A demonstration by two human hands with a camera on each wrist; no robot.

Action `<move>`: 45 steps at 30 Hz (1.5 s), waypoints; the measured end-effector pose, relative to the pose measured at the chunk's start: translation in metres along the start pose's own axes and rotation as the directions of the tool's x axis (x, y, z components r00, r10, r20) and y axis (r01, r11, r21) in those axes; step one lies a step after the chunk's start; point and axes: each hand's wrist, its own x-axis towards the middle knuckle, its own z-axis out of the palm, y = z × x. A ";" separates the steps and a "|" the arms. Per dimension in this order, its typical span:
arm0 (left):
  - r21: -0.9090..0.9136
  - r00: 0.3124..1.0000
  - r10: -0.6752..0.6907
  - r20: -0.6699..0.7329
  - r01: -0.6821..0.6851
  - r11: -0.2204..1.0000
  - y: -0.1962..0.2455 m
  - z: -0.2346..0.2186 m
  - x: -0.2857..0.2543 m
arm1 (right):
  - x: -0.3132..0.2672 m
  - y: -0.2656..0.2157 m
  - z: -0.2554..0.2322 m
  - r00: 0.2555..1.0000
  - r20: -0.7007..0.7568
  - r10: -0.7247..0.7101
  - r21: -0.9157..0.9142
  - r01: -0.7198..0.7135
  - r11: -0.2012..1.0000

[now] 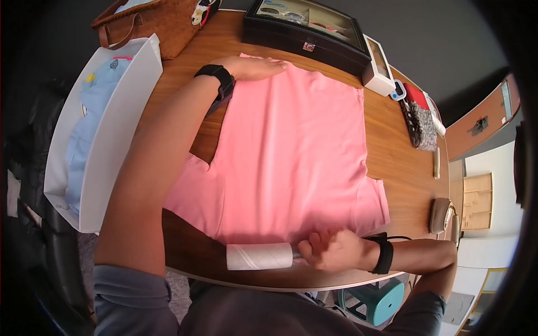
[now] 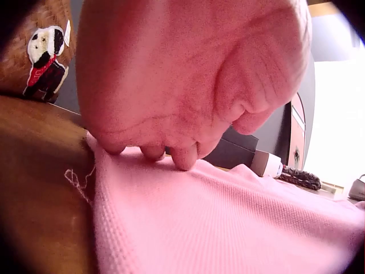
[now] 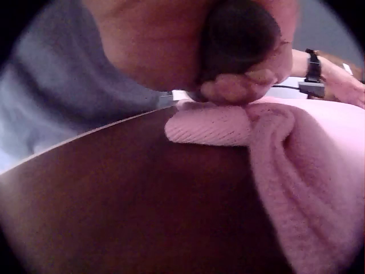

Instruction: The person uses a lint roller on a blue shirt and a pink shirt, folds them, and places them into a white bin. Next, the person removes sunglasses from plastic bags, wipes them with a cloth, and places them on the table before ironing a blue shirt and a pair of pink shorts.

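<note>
A pink short-sleeved shirt (image 1: 297,145) lies spread on the wooden table, hem toward the far side and neck end near the front edge. My left hand (image 1: 255,68) rests on its far left corner, fingertips against the fabric in the left wrist view; a loose thread (image 2: 80,184) trails from the edge there. Down at the neck end, my right hand (image 1: 333,249) grips a lint roller by its dark handle (image 3: 239,34). The roller's white roll (image 1: 259,256) points left along the table's front edge, overlapping the shirt's near border in the head view.
A white box (image 1: 117,131) holding light blue clothing stands at the left, a brown bag (image 1: 159,31) behind it. At the back are a black glasses case (image 1: 305,45) and a small white box (image 1: 379,67). A patterned pouch (image 1: 419,123) lies right; a green stool (image 1: 372,302) stands below.
</note>
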 end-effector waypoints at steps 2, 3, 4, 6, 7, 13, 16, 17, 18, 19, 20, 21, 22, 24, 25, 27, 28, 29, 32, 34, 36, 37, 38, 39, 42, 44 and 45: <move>0.056 0.999 -0.045 -0.030 0.047 0.997 -0.003 0.008 0.007 | -0.012 0.018 0.010 0.999 -0.054 0.010 -0.045 -0.012 0.999; 0.107 0.994 -0.094 -0.061 0.100 0.989 -0.005 0.011 0.011 | -0.016 0.032 0.012 0.994 -0.107 0.014 -0.084 -0.023 0.996; 0.109 0.994 -0.093 -0.062 0.099 0.989 -0.005 0.014 0.011 | -0.014 0.050 0.006 0.992 -0.078 0.098 -0.055 -0.102 0.993; 0.279 0.992 -0.087 -0.090 0.109 0.954 -0.001 0.017 0.010 | -0.008 0.086 -0.006 0.925 -0.003 0.380 -0.036 -0.380 0.924; 0.280 0.992 -0.084 -0.093 0.107 0.954 0.003 0.014 0.010 | -0.008 0.099 -0.010 0.826 0.038 0.563 -0.053 -0.561 0.826; 0.363 0.979 -0.088 0.185 0.015 0.932 0.040 -0.003 0.036 | -0.017 0.125 0.018 0.838 -0.005 0.546 -0.089 -0.544 0.835; 0.381 0.988 0.113 0.105 -0.145 0.913 0.052 0.032 0.041 | -0.016 0.124 0.018 0.838 -0.024 0.545 -0.101 -0.544 0.833; 0.378 0.986 0.116 0.118 -0.152 0.913 0.048 0.038 0.046 | -0.017 0.126 0.019 0.833 -0.017 0.552 -0.094 -0.551 0.829; 0.428 0.994 0.074 0.083 -0.102 0.898 0.054 0.042 0.035 | -0.017 0.127 0.021 0.840 -0.011 0.542 -0.111 -0.539 0.835; 0.475 0.998 0.034 0.049 -0.053 0.879 0.056 0.048 0.029 | -0.019 0.125 0.023 0.846 -0.001 0.533 -0.126 -0.529 0.840; 0.485 0.998 0.025 0.053 -0.048 0.873 0.053 0.050 0.032 | -0.020 0.119 0.023 0.840 0.016 0.543 -0.112 -0.538 0.836; 0.490 0.998 0.017 0.056 -0.043 0.871 0.055 0.048 0.027 | -0.020 0.113 0.019 0.874 0.014 0.485 -0.099 -0.481 0.871; 0.494 0.998 0.019 0.062 -0.047 0.868 0.055 0.048 0.027 | -0.019 0.110 0.015 0.907 0.003 0.420 -0.092 -0.418 0.904; 0.494 0.998 0.019 0.067 -0.050 0.868 0.057 0.047 0.026 | -0.024 0.096 0.014 0.924 -0.008 0.383 -0.119 -0.381 0.917; 0.501 0.998 0.015 0.065 -0.046 0.864 0.058 0.047 0.026 | -0.027 0.086 0.013 0.938 -0.028 0.346 -0.149 -0.346 0.926; 0.509 0.998 0.008 0.067 -0.042 0.860 0.058 0.047 0.025 | -0.032 0.069 0.012 0.953 -0.015 0.301 -0.162 -0.300 0.940; 0.502 0.998 0.013 0.060 -0.041 0.864 0.058 0.048 0.025 | -0.035 0.059 0.013 0.961 -0.003 0.275 -0.122 -0.274 0.954; 0.495 0.999 0.018 0.051 -0.041 0.868 0.059 0.049 0.024 | -0.036 0.051 0.014 0.969 0.007 0.248 -0.083 -0.247 0.966; 0.497 0.999 0.032 0.034 -0.045 0.867 0.055 0.052 0.026 | -0.040 0.028 0.009 0.973 -0.008 0.229 -0.090 -0.228 0.969; 0.503 0.999 0.038 0.028 -0.046 0.863 0.054 0.053 0.026 | -0.042 0.016 0.004 0.972 0.039 0.230 -0.080 -0.227 0.971; 0.507 0.999 0.046 0.015 -0.047 0.861 0.055 0.055 0.027 | -0.049 0.012 0.007 0.973 0.032 0.228 -0.072 -0.225 0.972; 0.503 0.999 0.040 0.017 -0.043 0.863 0.055 0.056 0.027 | -0.052 0.010 0.008 0.975 0.028 0.222 -0.062 -0.220 0.974; 0.498 0.999 0.033 0.020 -0.039 0.866 0.054 0.056 0.027 | -0.053 0.008 0.008 0.975 0.027 0.221 -0.064 -0.219 0.974; 0.498 0.999 0.032 0.018 -0.037 0.866 0.054 0.056 0.027 | -0.054 0.006 0.007 0.973 0.035 0.229 -0.046 -0.228 0.973; 0.503 1.000 0.021 0.019 -0.028 0.864 0.055 0.056 0.025 | -0.057 -0.012 0.009 0.987 0.001 0.158 -0.008 -0.158 0.987; 0.507 0.999 0.036 0.011 -0.037 0.861 0.054 0.057 0.026 | -0.057 -0.024 0.010 0.996 -0.043 0.082 0.008 -0.082 0.997; 0.507 0.999 0.040 0.012 -0.041 0.861 0.053 0.058 0.026 | -0.058 -0.030 0.010 0.995 -0.017 0.097 0.023 -0.096 0.995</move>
